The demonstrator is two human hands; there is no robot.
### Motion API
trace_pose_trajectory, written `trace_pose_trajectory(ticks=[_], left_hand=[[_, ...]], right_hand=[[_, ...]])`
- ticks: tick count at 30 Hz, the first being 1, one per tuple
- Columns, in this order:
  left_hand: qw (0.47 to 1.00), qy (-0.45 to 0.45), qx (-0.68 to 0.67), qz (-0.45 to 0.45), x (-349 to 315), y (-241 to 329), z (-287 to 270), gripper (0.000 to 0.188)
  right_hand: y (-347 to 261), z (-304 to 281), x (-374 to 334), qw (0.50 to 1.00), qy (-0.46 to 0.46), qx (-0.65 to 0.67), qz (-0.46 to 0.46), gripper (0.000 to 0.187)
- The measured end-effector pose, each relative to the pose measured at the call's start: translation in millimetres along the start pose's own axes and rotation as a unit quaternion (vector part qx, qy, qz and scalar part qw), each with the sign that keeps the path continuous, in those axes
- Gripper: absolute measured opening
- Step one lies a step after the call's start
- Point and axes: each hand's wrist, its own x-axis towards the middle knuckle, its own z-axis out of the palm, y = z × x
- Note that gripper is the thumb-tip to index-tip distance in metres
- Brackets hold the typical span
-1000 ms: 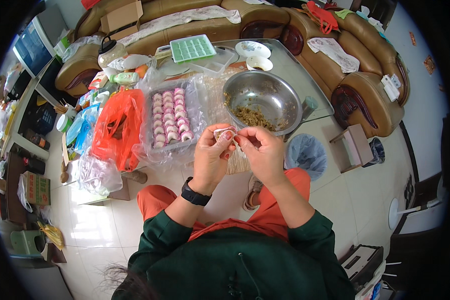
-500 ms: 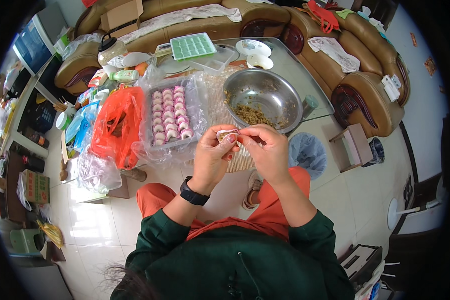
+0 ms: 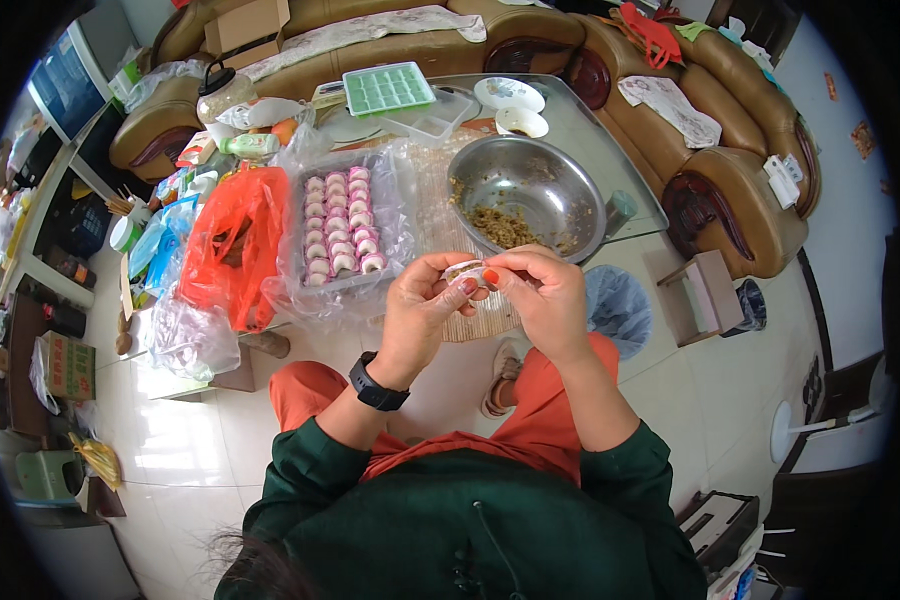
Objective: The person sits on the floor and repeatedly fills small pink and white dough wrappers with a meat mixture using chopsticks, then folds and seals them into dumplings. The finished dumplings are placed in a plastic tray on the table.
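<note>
Both my hands pinch one small pale dumpling (image 3: 464,270) in front of me, above the table's near edge. My left hand (image 3: 420,310), with a black watch on the wrist, grips it from the left. My right hand (image 3: 540,295) grips it from the right, thumb on top. Just beyond sits a steel bowl (image 3: 560,180) with brown filling at its bottom. Left of the bowl lies a tray (image 3: 300,235) lined with clear plastic, holding several rows of folded dumplings (image 3: 340,225).
An orange plastic bag (image 3: 235,245) and clear bags lie left of the tray. A green grid tray (image 3: 388,88), small white dishes (image 3: 510,95) and bottles stand farther back. Brown sofas (image 3: 740,170) wrap around the table. A lined bin (image 3: 618,305) stands by my right knee.
My hands have kept working the dumpling, shifting slightly right and nearer the bowl; fingers have re-pinched its edge. Nothing else moved.
</note>
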Motion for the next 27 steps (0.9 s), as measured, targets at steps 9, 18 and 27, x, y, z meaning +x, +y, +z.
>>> trace_pose_trajectory(ticks=[9, 18, 27], left_hand=[[0.995, -0.024, 0.093, 0.023, 1.0, 1.0, -9.3, 0.026], [0.992, -0.072, 0.106, -0.009, -1.9, 7.5, -13.6, 0.035], [0.985, -0.082, 0.151, -0.014, -5.4, 5.7, -22.7, 0.040]], right_hand=[[-2.3, -5.1, 0.0, 0.999, -0.026, 0.010, 0.030, 0.008], [-1.9, -9.8, 3.8, 0.992, -0.113, -0.025, 0.058, 0.009], [-3.8, -10.1, 4.2, 0.987, -0.146, -0.064, -0.021, 0.019]])
